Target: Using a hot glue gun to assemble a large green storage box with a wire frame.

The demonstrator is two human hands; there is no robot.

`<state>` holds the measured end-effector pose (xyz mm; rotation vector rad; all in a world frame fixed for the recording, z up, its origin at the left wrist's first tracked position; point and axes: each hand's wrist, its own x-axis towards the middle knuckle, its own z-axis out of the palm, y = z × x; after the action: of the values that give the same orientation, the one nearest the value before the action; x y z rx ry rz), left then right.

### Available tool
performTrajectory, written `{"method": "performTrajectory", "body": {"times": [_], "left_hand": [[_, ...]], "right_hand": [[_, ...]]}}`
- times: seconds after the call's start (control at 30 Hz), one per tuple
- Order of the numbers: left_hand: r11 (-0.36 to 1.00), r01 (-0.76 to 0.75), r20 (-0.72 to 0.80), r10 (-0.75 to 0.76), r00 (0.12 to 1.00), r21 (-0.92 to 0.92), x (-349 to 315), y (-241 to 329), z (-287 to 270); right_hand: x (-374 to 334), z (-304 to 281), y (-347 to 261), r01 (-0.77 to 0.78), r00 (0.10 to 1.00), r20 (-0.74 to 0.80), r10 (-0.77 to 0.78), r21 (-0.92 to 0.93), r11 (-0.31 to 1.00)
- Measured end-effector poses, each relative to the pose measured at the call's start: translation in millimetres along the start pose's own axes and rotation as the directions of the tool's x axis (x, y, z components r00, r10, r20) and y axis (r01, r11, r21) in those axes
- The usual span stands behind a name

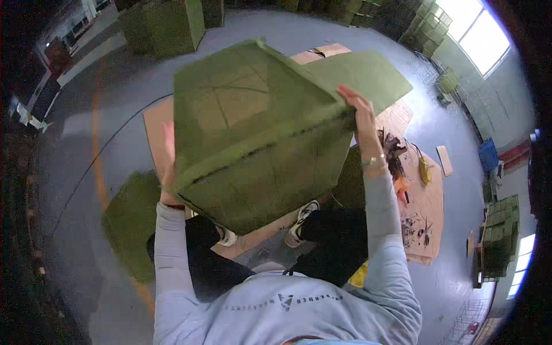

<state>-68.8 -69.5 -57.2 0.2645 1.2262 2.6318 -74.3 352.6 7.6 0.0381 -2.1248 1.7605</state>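
A large olive-green box (247,138) covered in see-through mesh is held up tilted in front of me, above my feet. Dark stitches or ties run along its near upper edge. My left hand (167,150) presses on its left side, partly hidden behind the mesh, with the fingers pointing up. On the right, my right hand (362,118) grips the corner, its fingers laid along the edge. The box is held between both hands.
Cardboard sheets (428,207) lie on the floor, bearing scissors (426,232), a yellow-handled tool (424,171), an orange item (401,187) and dark scraps (392,146). Green panels (365,75) lie beyond the box and at left (129,218). Green boxes (167,26) stand behind.
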Motion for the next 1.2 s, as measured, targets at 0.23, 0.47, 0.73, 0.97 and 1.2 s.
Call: {"method": "performTrajectory", "body": {"times": [0.23,0.47,0.73,0.97,1.2], "left_hand": [[0.955,0.080,-0.177,-0.030,0.984,0.284,-8,-13,17],[0.525,0.275,-0.368,0.079,0.927,0.806,59,-26,-61],[-0.194,-0.028,0.083,0.282,0.956,0.981,293,-48,-125],[-0.415,0.006,0.067,0.162,0.984,0.910,423,-102,-96],[-0.132,-0.131,0.119,-0.090,0.989,0.983,458,-98,-105]], "right_hand": [[-55,-11,65,-0.193,0.975,-0.102,0.197,0.046,0.980],[-83,12,80,-0.260,0.949,-0.189,0.253,-0.009,0.966],[-119,36,79,-0.457,0.818,-0.219,0.532,0.313,0.832],[-104,34,91,-0.218,0.951,-0.306,-0.032,-0.744,0.631],[-101,25,97,-0.612,0.745,-0.089,0.661,-0.487,0.623]]}}
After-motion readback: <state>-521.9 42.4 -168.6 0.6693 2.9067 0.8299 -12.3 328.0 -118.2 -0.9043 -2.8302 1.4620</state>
